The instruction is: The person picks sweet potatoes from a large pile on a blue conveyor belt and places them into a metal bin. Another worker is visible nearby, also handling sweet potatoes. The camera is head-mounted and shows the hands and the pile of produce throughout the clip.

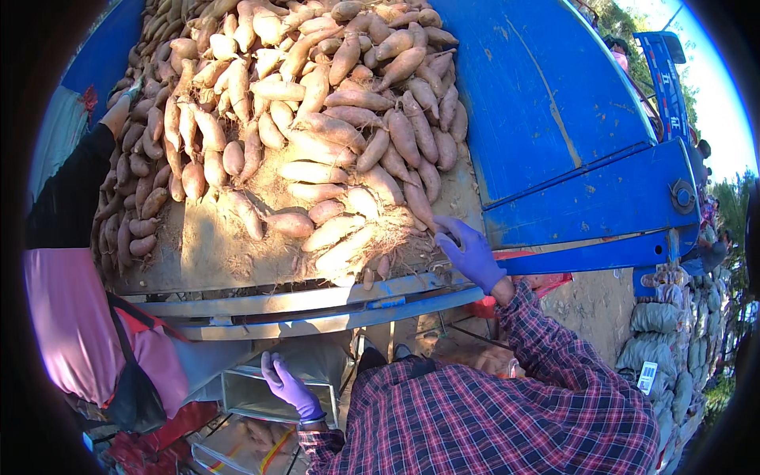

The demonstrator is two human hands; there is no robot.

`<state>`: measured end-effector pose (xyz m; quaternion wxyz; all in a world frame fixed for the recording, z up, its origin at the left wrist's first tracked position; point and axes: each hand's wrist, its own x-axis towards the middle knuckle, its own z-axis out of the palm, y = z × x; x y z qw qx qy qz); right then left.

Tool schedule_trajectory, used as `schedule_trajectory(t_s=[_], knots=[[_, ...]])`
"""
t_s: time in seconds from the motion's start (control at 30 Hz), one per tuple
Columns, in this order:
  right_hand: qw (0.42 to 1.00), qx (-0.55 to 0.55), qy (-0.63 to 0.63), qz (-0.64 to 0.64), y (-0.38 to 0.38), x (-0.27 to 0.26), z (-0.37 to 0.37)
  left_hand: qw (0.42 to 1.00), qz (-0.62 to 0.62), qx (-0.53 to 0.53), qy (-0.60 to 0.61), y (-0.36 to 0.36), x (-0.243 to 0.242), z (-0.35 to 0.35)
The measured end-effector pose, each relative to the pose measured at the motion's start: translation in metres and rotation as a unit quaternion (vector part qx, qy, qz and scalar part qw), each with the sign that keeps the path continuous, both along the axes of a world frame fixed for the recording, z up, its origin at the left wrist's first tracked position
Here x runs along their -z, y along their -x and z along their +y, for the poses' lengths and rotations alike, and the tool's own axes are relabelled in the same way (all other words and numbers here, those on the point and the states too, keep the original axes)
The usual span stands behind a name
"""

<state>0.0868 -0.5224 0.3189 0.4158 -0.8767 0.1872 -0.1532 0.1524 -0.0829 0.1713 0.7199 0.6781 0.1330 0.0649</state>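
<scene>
My right hand (469, 252), in a purple glove, is at the right side of the truck bed's rear edge. Its fingers are slightly curled and apart, right by the lower end of a long sweet potato (419, 205); a firm grip is not visible. My left hand (292, 389), also gloved in purple, hangs low with nothing in it, beside a metal frame (276, 414) that holds a sack open. Before me a large heap of sweet potatoes (350, 116) covers the bed (199, 237). Loose roots and small pieces lie near the edge.
A metal rail (285, 303) borders the bed, with a blue side panel (552, 107) at right. At left, another person in pink (71, 314) reaches an arm (77, 178) across the heap. Filled sacks (659, 317) are stacked at right; another frame-held bag (252, 439) contains sweet potatoes.
</scene>
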Motion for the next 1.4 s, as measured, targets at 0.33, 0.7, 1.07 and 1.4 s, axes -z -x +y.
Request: schedule_trajectory(t_s=[0.33, 0.7, 1.07, 1.4], knots=[[0.937, 0.13, 0.319, 0.063, -0.184, -0.009, -0.089, 0.996, -0.054, 0.056, -0.053, -0.04, -0.06, -0.031], [0.996, 0.033, 0.01, -0.079, -0.181, -0.019, -0.112, 0.923, -0.156, 0.342, 0.08, -0.096, -0.133, -0.186], [0.97, -0.148, 0.094, -0.166, -0.215, -0.059, -0.015, 0.71, 0.068, 0.42, 0.561, -0.161, -0.146, -0.266], [0.872, -0.196, 0.416, -0.169, -0.328, -0.008, -0.04, 0.588, 0.0, 0.342, 0.733, -0.148, -0.147, -0.176]])
